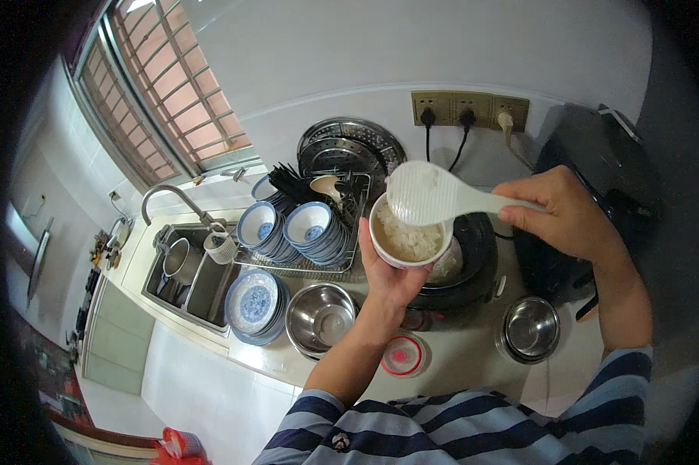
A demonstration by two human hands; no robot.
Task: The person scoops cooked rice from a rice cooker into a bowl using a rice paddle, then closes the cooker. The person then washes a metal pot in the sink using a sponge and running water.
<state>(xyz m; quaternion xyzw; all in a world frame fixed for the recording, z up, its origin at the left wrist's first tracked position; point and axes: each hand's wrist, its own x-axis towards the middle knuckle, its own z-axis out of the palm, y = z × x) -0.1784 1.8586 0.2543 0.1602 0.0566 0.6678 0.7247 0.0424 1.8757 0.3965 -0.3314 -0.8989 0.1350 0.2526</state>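
Observation:
In my left hand (387, 283) I hold a white bowl (413, 263), fingers wrapped round its side. Cooked rice (411, 239) lies inside it. My right hand (555, 211) is closed on the handle of a white ribbed rice paddle (435, 198). The paddle's broad blade hangs over the bowl's far rim and hides part of the rice. Just behind and to the right of the bowl stands a dark, round rice cooker (480, 260), its top uncovered. Pale rice shows in it, partly hidden by the bowl.
Left of the bowl, a wire dish rack (335, 268) holds stacked blue-and-white bowls (316, 232). Nearer stand stacked plates (253, 302) and a steel basin (320, 316). A red-rimmed lid (402, 355) and steel bowls (531, 329) sit on the counter. The sink (198, 287) is far left.

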